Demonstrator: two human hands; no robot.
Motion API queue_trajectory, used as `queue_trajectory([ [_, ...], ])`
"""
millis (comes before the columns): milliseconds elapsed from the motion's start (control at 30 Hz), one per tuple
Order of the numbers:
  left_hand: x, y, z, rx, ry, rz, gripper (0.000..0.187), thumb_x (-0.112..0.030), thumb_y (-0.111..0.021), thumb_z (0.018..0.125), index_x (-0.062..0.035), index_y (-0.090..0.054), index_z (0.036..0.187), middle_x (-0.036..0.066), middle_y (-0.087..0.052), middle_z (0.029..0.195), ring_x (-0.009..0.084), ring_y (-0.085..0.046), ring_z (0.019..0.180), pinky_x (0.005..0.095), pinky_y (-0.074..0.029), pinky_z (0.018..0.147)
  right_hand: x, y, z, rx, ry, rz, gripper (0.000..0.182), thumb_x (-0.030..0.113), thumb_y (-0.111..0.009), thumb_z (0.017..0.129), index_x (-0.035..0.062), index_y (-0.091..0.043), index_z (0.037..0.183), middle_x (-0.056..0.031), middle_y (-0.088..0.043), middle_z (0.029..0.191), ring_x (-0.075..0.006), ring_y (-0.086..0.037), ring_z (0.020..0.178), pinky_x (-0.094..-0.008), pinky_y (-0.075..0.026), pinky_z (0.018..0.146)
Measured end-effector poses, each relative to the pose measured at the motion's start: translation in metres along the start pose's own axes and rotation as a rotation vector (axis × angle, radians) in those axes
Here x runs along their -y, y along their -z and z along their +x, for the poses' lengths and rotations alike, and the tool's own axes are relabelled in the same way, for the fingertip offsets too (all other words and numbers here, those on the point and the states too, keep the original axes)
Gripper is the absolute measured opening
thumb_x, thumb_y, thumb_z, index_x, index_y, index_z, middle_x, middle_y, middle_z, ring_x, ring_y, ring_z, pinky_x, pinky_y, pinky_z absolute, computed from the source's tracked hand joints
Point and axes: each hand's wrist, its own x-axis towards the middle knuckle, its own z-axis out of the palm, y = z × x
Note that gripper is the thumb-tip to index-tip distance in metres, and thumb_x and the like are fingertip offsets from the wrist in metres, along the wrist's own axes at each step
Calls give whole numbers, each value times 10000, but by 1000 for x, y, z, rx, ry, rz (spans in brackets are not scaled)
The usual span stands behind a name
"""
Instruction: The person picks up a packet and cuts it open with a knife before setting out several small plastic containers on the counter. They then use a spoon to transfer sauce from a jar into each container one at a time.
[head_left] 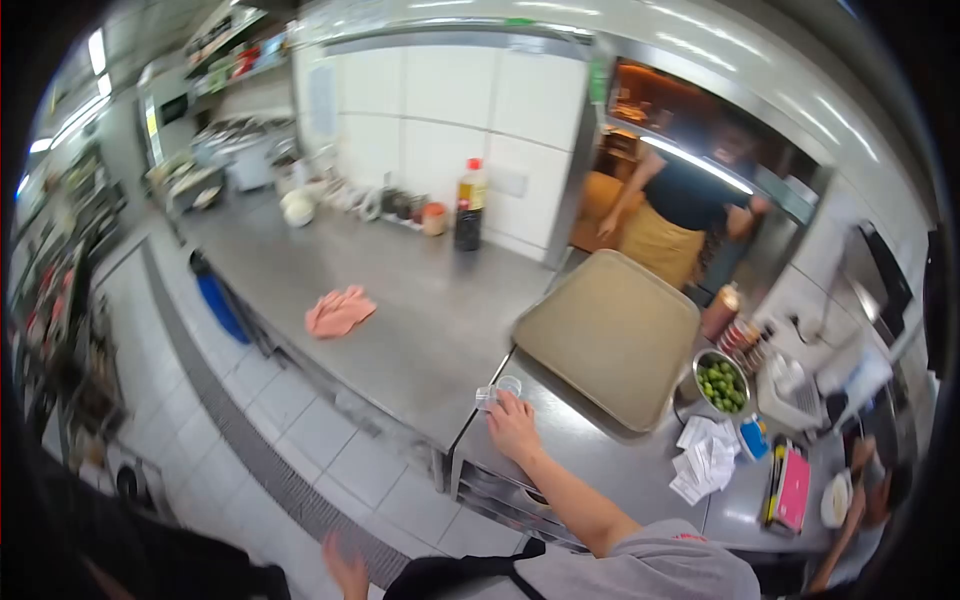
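My right hand reaches over the steel counter, its fingers curled onto a small clear plastic cup. Against it sits another small clear piece, perhaps a second cup or a lid. Both lie close to the seam between two counters. Low in the view, my left hand hangs over the floor beside my dark apron. It is blurred, with fingers apart and nothing visible in it. Just beyond my right hand lies a large beige tray with a bare surface.
A pink cloth lies on the left counter; a sauce bottle stands by the wall. To the right are a bowl of green limes, paper slips and a pink box. A person stands behind the pass-through; another is at right.
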Motion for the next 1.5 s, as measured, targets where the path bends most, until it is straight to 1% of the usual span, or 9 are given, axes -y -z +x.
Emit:
queue_trajectory([
  [67,22,47,-10,-155,-85,226,354,-151,-626,794,18,-529,1090,206,-557,973,348,-538,873,433,-432,798,4,-5,0,-102,-22,127,221,205,-597,788,88,-600,976,-142,-455,1248,-366,-416,1150,-455,-326,945],
  [233,47,88,7,-19,185,188,401,-181,-558,819,-8,-482,1173,202,-538,1036,380,-509,938,439,-404,821,3,2,-3,-376,-9,121,72,159,-652,730,96,-643,764,-162,-508,1114,-345,-483,1008,-452,-376,857],
  [333,121,38,33,-63,199,-90,441,-18,-626,651,16,-532,1081,216,-454,1161,356,-466,1066,399,-369,939,5,14,-6,-490,-199,77,88,123,-665,718,91,-650,799,-124,-511,875,-281,-512,820,-411,-409,700],
  [500,8,7,121,176,142,-238,275,-192,-480,866,-3,-635,991,208,-481,1188,336,-434,1108,391,-328,951,15,7,-7,-369,-232,359,57,71,-623,782,63,-635,837,-96,-497,707,-237,-522,575,-339,-423,522],
  [700,-47,-21,261,155,-403,85,533,-299,-551,845,-24,-404,1277,204,-357,1320,429,-341,1167,518,-264,983,50,-9,67,-239,-36,156,87,97,-612,772,54,-633,845,-104,-515,755,-282,-540,650,-374,-446,591],
  [967,-85,-81,457,261,-299,466,803,-586,-460,802,-62,-255,1375,161,-150,1441,362,-120,1331,560,-100,1049,57,-82,210,-67,71,45,146,103,-616,727,58,-640,864,-105,-527,815,-285,-543,766,-394,-444,669],
  [1100,-62,-114,501,283,-269,539,736,-536,-445,833,-23,-311,1343,156,-181,1437,370,-128,1329,577,-114,1039,72,-98,267,-77,109,11,231,128,-636,717,59,-629,936,-108,-528,827,-289,-535,819,-397,-437,712],
  [1200,-42,-144,520,160,-545,451,333,-212,-460,854,-91,-582,1139,113,-279,1411,351,-201,1316,562,-140,1047,107,-97,298,-156,178,168,257,120,-642,716,53,-615,963,-115,-525,827,-299,-538,806,-393,-443,704],
  [1500,-15,-102,557,342,-457,141,637,-483,-612,740,-131,-475,1253,169,-263,1407,381,-206,1303,575,-173,1027,276,-148,381,-135,438,574,226,32,-657,716,52,-635,939,-106,-553,840,-233,-579,683,-304,-475,573],
])
